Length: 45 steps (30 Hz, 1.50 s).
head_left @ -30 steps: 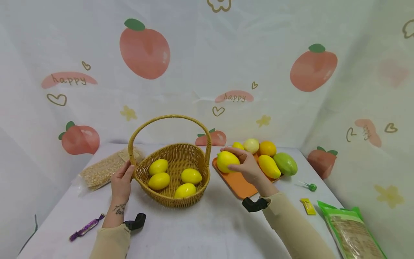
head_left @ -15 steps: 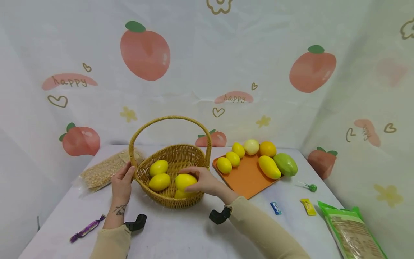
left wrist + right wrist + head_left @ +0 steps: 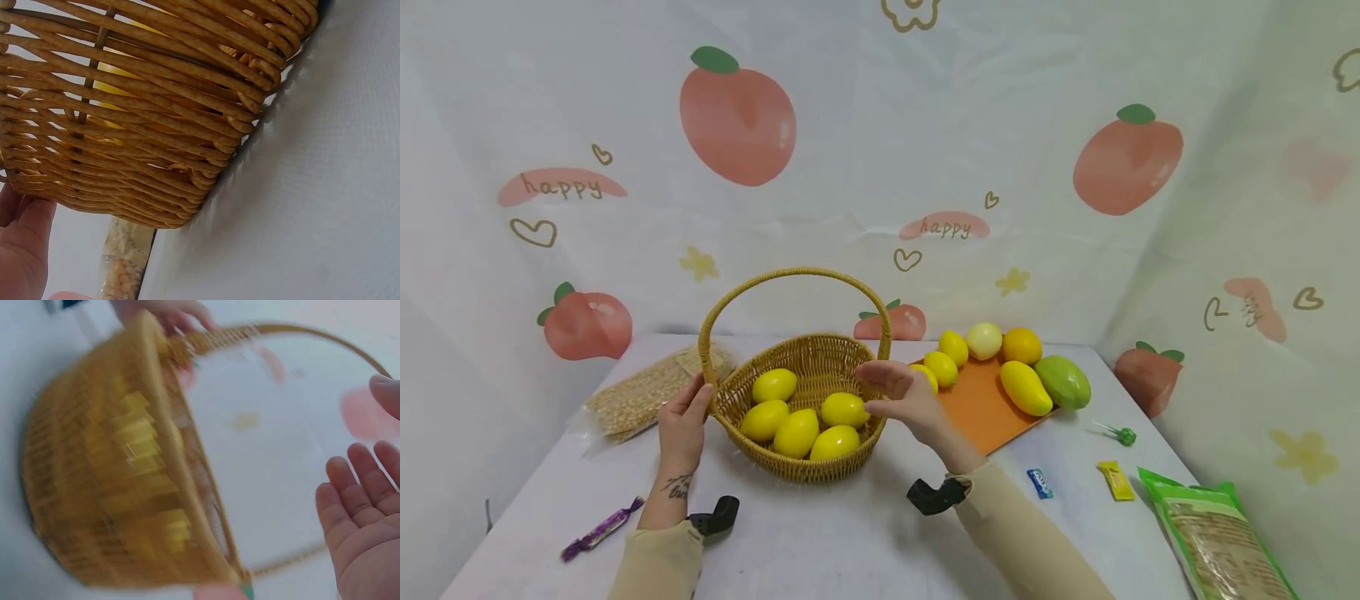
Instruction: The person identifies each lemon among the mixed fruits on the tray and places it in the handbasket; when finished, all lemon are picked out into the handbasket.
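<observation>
A woven basket [image 3: 808, 472] with a tall arched handle stands on the white table, holding several yellow lemons [image 3: 796, 433]. At its left side, my left hand [image 3: 683, 429] grips the rim by the base of the handle; the left wrist view shows the thumb against the wicker [image 3: 125, 150]. My right hand [image 3: 913, 404] hovers by the right rim, holding nothing, its fingers extended and thumb apart. In the right wrist view, that palm [image 3: 375, 531] is bare beside the blurred basket. Right of it lies an orange tray [image 3: 973, 408], partly hidden by the right hand.
On or against the tray are more lemons [image 3: 940, 368], a pale round fruit [image 3: 984, 341], an orange [image 3: 1022, 345], a yellow mango [image 3: 1026, 388] and a green fruit [image 3: 1063, 382]. Wrapped candies [image 3: 1040, 483], a green lollipop [image 3: 1124, 436] and bagged goods [image 3: 1225, 533] lie around.
My right hand has carried a lemon from the tray into the basket, let go, and drawn back rightward. Lemons inside have shifted. My left hand stays on the basket.
</observation>
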{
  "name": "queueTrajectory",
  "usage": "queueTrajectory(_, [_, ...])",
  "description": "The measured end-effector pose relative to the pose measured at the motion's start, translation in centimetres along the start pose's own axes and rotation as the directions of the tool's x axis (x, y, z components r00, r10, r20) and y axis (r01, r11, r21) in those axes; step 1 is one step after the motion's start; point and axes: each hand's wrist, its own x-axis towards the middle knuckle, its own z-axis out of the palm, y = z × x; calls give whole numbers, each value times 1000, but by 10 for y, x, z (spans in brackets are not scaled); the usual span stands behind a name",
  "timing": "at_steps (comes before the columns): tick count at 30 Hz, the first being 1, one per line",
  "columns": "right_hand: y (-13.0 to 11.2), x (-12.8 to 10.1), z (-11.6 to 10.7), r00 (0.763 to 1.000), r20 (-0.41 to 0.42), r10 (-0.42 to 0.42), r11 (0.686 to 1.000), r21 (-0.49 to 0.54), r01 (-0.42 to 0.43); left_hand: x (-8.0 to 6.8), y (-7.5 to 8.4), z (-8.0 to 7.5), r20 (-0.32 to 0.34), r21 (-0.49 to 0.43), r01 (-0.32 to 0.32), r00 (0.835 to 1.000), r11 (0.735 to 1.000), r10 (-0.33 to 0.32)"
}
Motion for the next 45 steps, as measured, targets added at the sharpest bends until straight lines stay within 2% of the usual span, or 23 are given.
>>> queueTrajectory(3, [-1, -2, -19, 989, -139, -55, 998, 24, 59, 0, -1, -1, -3, 15, 1, 1000, 1000, -1])
queueTrajectory(5, [1, -2, -32, 971, -237, -44, 998, 36, 54, 0, -1, -1, -7, 11, 1, 1000, 1000, -1])
queueTrajectory(9, [12, 2, -54, 910, -411, 54, 999, 18, -51, 0, -2, -2, -3, -9, 10, 1000, 1000, -10])
queueTrajectory(12, [23, 6, -64, 860, -496, 119, 991, 5, -134, 0, -1, -2, 13, -30, 18, 1000, 999, -18])
queueTrajectory(14, [31, 7, -69, 838, -528, 140, 987, 6, -161, 0, -1, -2, 21, -30, 21, 1000, 999, -20])
queueTrajectory(21, [55, 8, -79, 822, -536, 193, 964, -55, -262, -1, -2, -1, 21, -25, 13, 1000, 1000, -12])
queueTrajectory(28, [64, 8, -81, 803, -546, 240, 939, -79, -335, 1, -2, 0, 13, -62, -4, 1000, 998, 5])
queueTrajectory(34, [78, 11, -79, 826, -531, 190, 931, -169, -322, 1, -2, -1, 22, -23, -5, 1000, 1000, 5])
queueTrajectory(36, [85, 13, -80, 818, -546, 182, 917, -205, -341, 1, -1, -1, 21, -24, -7, 1000, 1000, 8])
queueTrajectory(41, [86, 18, -73, 772, -595, 224, 858, -256, -446, 1, -1, -1, 20, -46, -12, 1000, 999, 13])
queueTrajectory(45, [85, 20, -69, 767, -596, 236, 833, -283, -476, 1, -1, -2, 25, -44, -5, 1000, 999, 6])
